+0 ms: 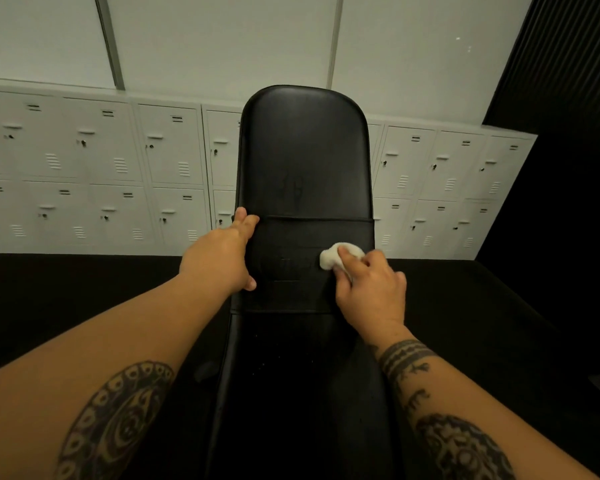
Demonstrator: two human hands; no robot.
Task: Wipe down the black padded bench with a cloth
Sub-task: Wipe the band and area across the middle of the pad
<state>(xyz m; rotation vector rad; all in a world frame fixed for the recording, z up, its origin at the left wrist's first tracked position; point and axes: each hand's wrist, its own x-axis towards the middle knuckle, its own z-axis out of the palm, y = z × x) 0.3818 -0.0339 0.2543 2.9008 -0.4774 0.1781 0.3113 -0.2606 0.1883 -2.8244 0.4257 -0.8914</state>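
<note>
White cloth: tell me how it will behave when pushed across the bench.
The white cloth looks soft and floppy: it is bunched into a wad under the right hand. It probably weighs very little, being small against that hand. On the smooth black bench it should glide easily rather than snag.

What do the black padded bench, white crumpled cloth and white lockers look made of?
Black padded bench: looks like smooth vinyl or leather over foam, judging by soft sheen and seam.
White crumpled cloth in the right hand: soft, matte; cotton or paper, unclear.
White lockers: likely painted sheet metal, given louvred vents and keyed locks.
</note>
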